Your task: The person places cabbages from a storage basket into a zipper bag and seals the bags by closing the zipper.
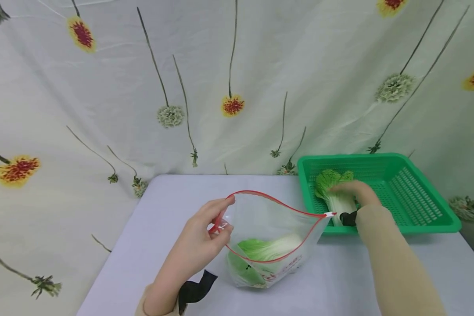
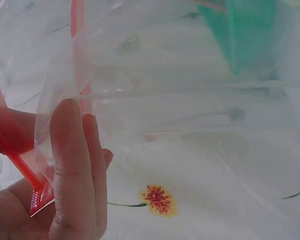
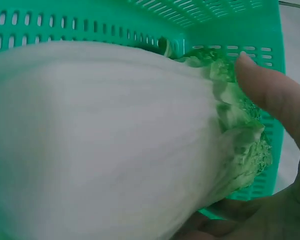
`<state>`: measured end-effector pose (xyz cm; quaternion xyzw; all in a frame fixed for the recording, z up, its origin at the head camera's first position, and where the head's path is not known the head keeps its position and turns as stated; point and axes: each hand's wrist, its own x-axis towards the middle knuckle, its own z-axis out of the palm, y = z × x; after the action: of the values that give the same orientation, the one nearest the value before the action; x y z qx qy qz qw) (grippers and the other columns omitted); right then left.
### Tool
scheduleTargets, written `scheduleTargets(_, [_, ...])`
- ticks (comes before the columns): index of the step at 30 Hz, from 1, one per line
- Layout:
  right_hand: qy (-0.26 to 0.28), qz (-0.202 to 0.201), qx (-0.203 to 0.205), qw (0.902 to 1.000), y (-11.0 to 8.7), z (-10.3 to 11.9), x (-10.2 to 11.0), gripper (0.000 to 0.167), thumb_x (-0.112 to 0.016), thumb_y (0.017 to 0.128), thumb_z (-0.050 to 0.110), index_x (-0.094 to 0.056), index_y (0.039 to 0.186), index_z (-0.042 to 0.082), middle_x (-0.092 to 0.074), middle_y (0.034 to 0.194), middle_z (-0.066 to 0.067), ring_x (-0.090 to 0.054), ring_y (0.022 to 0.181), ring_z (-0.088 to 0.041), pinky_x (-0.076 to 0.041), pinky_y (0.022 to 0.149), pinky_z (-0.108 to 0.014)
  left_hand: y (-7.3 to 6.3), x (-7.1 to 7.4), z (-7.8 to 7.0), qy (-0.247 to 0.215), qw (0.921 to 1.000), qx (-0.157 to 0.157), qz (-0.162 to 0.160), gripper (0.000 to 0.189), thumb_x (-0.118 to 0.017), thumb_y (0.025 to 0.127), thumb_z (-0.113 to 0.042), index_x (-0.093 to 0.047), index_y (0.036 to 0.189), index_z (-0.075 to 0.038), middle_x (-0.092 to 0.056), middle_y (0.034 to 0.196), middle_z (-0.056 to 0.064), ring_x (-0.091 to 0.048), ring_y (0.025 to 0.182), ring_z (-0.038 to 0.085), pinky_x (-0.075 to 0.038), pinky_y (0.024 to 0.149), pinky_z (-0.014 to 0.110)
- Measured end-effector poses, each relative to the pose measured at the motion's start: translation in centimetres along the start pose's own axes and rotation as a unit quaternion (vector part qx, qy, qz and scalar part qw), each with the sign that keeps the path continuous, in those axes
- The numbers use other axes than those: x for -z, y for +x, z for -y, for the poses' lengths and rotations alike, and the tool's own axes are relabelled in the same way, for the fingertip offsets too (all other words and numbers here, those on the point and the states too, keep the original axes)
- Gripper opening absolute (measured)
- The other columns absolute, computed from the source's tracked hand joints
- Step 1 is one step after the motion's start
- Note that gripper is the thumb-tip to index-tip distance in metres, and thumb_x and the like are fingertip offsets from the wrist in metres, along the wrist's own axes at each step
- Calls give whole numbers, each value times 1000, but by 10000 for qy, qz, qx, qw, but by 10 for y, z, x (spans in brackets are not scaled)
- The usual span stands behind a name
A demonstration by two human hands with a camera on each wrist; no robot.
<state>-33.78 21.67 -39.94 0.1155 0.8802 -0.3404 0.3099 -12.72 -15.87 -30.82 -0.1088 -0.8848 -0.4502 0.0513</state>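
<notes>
In the head view my left hand (image 1: 201, 239) holds the open mouth of a clear zip bag (image 1: 272, 219), thumb and fingers at its red-edged rim. The left wrist view shows the fingers (image 2: 72, 175) against the clear plastic and the red zip strip (image 2: 12, 155). Inside the bag lies a head of Chinese cabbage (image 1: 276, 248), white stalk to the right. At the right, my right hand (image 1: 357, 192) reaches into the green basket and grips another Chinese cabbage (image 3: 115, 135). Its thumb lies by the leafy end, its fingers partly hidden beneath.
The green plastic basket (image 1: 418, 224) with slotted walls stands at the table's back right. A white slider (image 1: 329, 214) sits at the bag rim's right corner. Behind the white table (image 1: 181, 197) hangs a flower-patterned curtain (image 1: 205, 87).
</notes>
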Motion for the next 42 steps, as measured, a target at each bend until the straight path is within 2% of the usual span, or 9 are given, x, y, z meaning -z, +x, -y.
scheduleTargets(5, [587, -239, -371, 9973, -6, -9, -7, 99, -63, 89, 46, -16, 147, -19, -30, 146, -39, -47, 120, -44, -50, 94, -48, 0, -3, -1, -6, 10000, 65, 76, 55, -62, 87, 0, -57, 138, -18, -56, 135, -2, -54, 73, 7, -48, 60, 18])
scheduleTargets(14, [737, -91, -249, 9969, -9, -19, -1, 100, -59, 92, 46, -9, 147, -22, -25, 146, -41, -48, 117, -44, -50, 95, -47, 0, -6, -3, -24, 9998, 103, 192, 55, -62, 88, -2, -56, 139, -20, -54, 136, -6, -54, 73, 7, -48, 61, 18])
scheduleTargets(22, [1007, -277, 617, 9926, -48, -13, 23, 109, -53, 93, 56, 7, 150, -15, -4, 155, -38, -26, 140, -49, -40, 108, -56, 3, -5, -4, 80, 9998, -2, 178, 54, -61, 88, -2, -56, 139, -18, -55, 135, -5, -54, 71, 7, -46, 58, 18])
scheduleTargets(28, [1500, -754, 1715, 9708, -98, 6, 34, 106, -58, 94, 52, 10, 155, -4, -8, 160, -30, -24, 143, -44, -33, 111, -60, 4, -4, -6, 158, 9997, -49, 185, 53, -60, 88, -2, -56, 139, -18, -55, 135, -5, -54, 72, 7, -46, 58, 18])
scheduleTargets(32, [1909, -1340, 2587, 9374, -135, 28, 34, 97, -63, 93, 43, 2, 158, 14, -19, 159, -18, -35, 136, -30, -42, 103, -44, 5, -4, -6, 181, 9996, -126, 154, 54, -60, 87, 0, -57, 138, -18, -57, 134, -2, -54, 72, 7, -45, 58, 18])
scheduleTargets(35, [2552, -1745, 3685, 8767, -165, 47, 26, 84, -71, 91, 22, -16, 155, 23, -32, 153, -8, -41, 129, -22, -46, 94, -27, 6, -5, -5, 173, 9996, -168, 146, 55, -60, 87, 1, -57, 138, -18, -58, 133, -2, -53, 72, 6, -45, 58, 18])
scheduleTargets(38, [3026, -1850, 4807, 8019, -195, 64, 12, 79, -74, 83, 3, -32, 148, 19, -43, 144, -4, -45, 126, -20, -46, 90, -16, 7, -6, -5, 193, 9995, -196, 165, 55, -60, 87, 1, -57, 138, -18, -58, 134, -2, -52, 73, 7, -44, 57, 17])
scheduleTargets(39, [3120, -1792, 5015, 7868, -205, 69, 6, 77, -75, 81, 0, -36, 146, 17, -46, 141, -3, -47, 126, -20, -45, 91, -16, 8, -6, -4, 212, 9994, -202, 173, 55, -60, 87, 1, -57, 139, -17, -58, 134, -2, -52, 73, 7, -43, 57, 17])
scheduleTargets(42, [3069, -1641, 5370, 7685, -226, 81, -16, 74, -75, 79, -2, -41, 143, 13, -52, 136, -4, -52, 122, -18, -46, 93, -17, 9, -6, -4, 249, 9993, -185, 196, 55, -60, 87, 1, -56, 139, -17, -57, 136, -2, -52, 74, 9, -43, 57, 18])
